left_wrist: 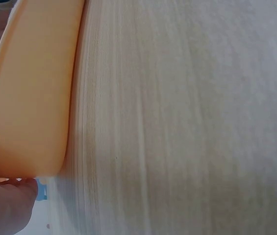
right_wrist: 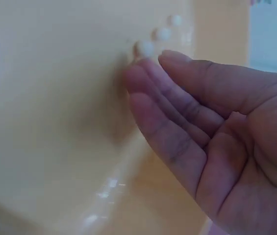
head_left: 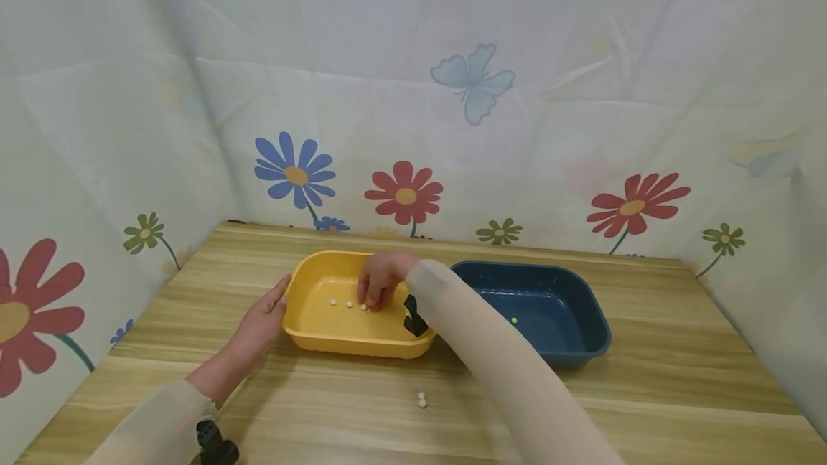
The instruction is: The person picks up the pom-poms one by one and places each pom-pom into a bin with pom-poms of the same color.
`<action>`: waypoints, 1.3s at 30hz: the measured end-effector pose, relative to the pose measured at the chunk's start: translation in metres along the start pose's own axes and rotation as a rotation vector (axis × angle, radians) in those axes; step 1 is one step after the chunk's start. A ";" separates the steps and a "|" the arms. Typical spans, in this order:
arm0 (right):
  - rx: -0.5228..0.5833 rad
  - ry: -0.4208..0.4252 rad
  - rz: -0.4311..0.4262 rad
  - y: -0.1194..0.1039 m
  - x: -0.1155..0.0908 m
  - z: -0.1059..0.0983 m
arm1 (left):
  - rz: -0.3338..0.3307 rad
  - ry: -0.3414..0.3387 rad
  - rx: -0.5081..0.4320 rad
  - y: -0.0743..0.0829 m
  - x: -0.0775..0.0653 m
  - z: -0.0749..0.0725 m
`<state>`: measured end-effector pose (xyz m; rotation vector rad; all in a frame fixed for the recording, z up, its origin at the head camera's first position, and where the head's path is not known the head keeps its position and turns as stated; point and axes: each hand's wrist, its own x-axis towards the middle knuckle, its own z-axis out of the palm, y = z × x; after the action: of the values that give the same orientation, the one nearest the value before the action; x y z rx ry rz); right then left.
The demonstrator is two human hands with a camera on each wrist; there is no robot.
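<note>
My right hand [head_left: 377,280] reaches down into a yellow basin [head_left: 310,336], fingers loosely bent. Small white beads [head_left: 349,304] lie in a row on the basin floor. In the right wrist view the nearest bead [right_wrist: 144,48] sits right by the fingertips; the thumb is apart from it, and whether a finger touches it is unclear. Fairly straight fingers of my left hand [head_left: 263,314] rest against the basin's left outer side. The left wrist view has only part of that hand [left_wrist: 8,205], at the end of the basin wall [left_wrist: 35,98].
Right of the yellow basin stands a dark blue basin [head_left: 597,332] holding a yellow-green bead [head_left: 514,321]. Two white beads [head_left: 422,400] lie on the wooden table [head_left: 323,407] in front. A flowered curtain [head_left: 362,92] hangs behind and at the sides.
</note>
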<state>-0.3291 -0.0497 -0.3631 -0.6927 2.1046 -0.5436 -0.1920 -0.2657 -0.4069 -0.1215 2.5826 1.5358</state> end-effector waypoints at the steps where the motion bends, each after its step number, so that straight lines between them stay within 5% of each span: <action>1: -0.019 0.015 -0.006 -0.002 -0.003 -0.001 | 0.000 0.001 0.000 0.000 0.000 0.000; 8: -0.117 0.156 -0.133 -0.014 -0.041 -0.014 | 0.001 0.019 -0.008 -0.002 0.000 0.000; 17: -0.005 0.380 -0.317 -0.004 -0.103 -0.010 | 0.018 0.006 -0.002 -0.001 0.001 0.000; 28: 0.125 0.548 -0.434 0.031 -0.161 0.029 | 0.008 0.013 0.002 -0.004 0.003 0.002; 39: 0.177 0.566 -0.441 0.062 -0.169 0.079 | 0.022 0.008 0.011 -0.004 0.003 0.002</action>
<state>-0.1976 0.0956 -0.3461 -0.9910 2.3743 -1.2775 -0.1939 -0.2661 -0.4119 -0.0990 2.6072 1.5309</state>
